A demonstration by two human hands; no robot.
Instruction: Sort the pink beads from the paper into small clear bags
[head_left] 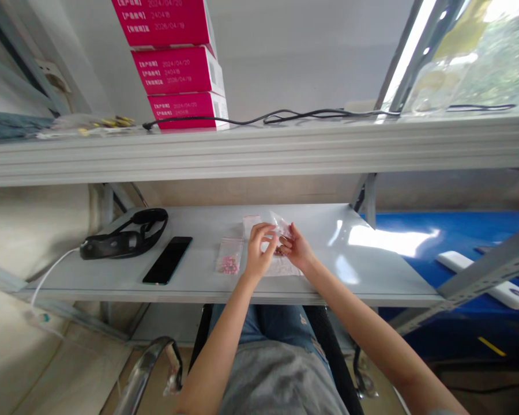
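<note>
My right hand [297, 246] pinches a small clear plastic bag [281, 223] above the white table [203, 288]. Close by on the left, my left hand [260, 248] has its thumb and fingers curled at the bag's lower left edge; whether they grip it is too small to tell. Beneath the hands lie some small brown pieces [279, 251] and a pale, flat bag [281, 267]. To the left of my left hand, a clear bag with pink beads [229, 264] rests flat. Part of another clear bag [251, 220] shows behind my left hand.
A black phone [168, 260] and a black headset-like device [123, 241] with a white cable lie on the table's left. Above runs a shelf edge [259, 151] holding stacked pink boxes [179, 69] and black cables. A metal frame stands at right.
</note>
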